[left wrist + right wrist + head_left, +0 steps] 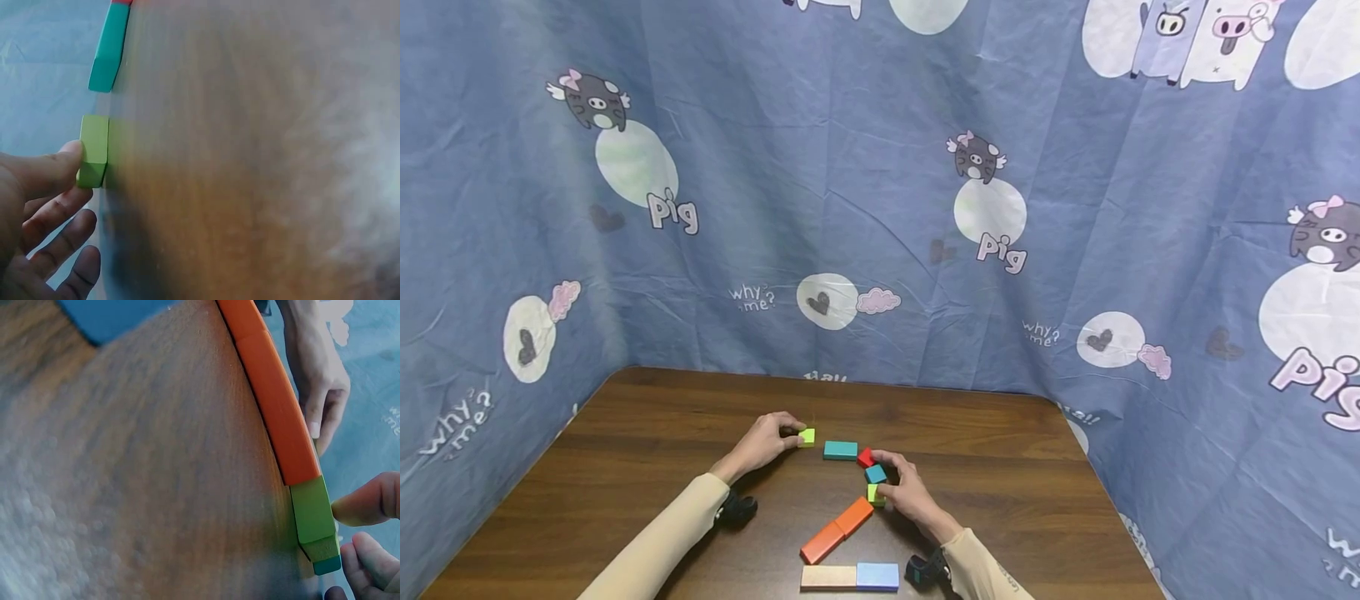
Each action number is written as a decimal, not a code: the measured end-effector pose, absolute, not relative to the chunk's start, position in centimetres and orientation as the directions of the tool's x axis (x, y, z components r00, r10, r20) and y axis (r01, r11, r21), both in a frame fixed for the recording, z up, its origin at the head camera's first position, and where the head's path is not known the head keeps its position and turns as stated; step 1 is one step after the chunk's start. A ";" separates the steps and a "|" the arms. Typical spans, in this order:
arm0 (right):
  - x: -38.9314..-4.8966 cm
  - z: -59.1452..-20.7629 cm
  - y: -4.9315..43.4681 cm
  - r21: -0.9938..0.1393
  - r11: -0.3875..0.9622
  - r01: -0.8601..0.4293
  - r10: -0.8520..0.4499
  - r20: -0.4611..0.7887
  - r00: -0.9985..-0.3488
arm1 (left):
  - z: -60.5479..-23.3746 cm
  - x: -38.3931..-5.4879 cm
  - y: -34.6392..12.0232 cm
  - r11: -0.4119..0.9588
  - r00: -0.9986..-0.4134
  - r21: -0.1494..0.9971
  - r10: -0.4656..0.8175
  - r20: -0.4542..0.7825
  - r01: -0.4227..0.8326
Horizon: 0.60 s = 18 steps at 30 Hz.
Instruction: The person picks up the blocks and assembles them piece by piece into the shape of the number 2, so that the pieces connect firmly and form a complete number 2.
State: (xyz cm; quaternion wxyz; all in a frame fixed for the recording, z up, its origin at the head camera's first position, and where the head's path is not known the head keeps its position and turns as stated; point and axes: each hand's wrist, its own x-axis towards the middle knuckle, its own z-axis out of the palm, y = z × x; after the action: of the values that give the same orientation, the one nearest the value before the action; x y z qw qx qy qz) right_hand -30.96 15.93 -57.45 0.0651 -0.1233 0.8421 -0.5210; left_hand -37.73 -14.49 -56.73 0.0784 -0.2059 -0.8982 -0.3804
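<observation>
In the head view, my left hand (765, 443) pinches a yellow-green block (808, 437) between thumb and fingers; the left wrist view shows the same block (94, 144) at the thumb tip. A teal rectangular block (840, 451) lies just right of it, apart. My right hand (910, 492) is beside a short row of small blocks: a red block (866, 457), a blue block (876, 474) and another yellow-green block (874, 495). Its index fingertip is at the red block and its thumb touches the yellow-green block (314, 512).
Two orange blocks (837, 531) lie end to end in a slanted line. Nearer me, a tan block (828, 577) and a light blue block (877, 576) lie end to end. Everything rests on a brown wooden table (1000, 467), with a blue pig-print cloth (880, 208) hanging behind.
</observation>
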 end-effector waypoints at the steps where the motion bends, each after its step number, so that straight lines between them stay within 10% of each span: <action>1: -31.0 -57.4 15.9 -0.892 0.428 -0.141 -0.274 0.020 -0.961 | -56.7 -37.6 -14.5 0.628 -0.900 0.645 0.316 0.299 0.435; 18: -31.0 -57.4 15.9 -0.889 0.432 -0.151 -0.279 0.027 -0.960 | -56.9 -36.8 -14.0 0.645 -0.873 0.588 0.367 0.321 0.487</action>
State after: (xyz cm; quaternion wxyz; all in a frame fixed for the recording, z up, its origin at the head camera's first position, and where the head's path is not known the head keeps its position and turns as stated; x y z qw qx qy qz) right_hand -31.02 15.93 -57.38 0.0621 -0.1275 0.8439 -0.5175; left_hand -36.77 -14.01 -56.87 0.0866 -0.2366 -0.9028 -0.3484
